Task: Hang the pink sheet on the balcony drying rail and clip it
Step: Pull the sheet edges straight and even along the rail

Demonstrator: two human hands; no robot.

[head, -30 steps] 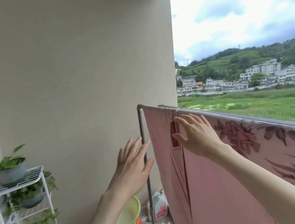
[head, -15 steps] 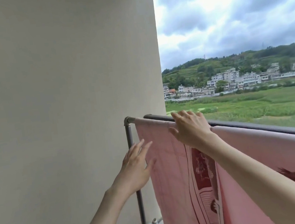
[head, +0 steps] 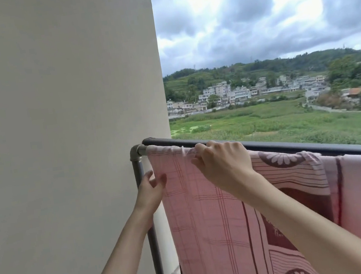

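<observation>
Pink sheet [head: 222,228]: draped over drying rail [head: 292,144], its end at the rail's left corner | My right hand [head: 223,163]: fingers curled, pinching the sheet's top fold on the rail | My left hand [head: 151,191]: gripping the sheet's left edge, beside the upright post [head: 151,233] | Clip: none visible.

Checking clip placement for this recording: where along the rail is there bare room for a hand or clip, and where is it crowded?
Bare: the dark balcony rail behind, uncovered throughout. The drying rail shows only at its elbow. Crowded: the pink sheet top near the corner, pinched by the right hand, with the left hand holding its side edge.
</observation>
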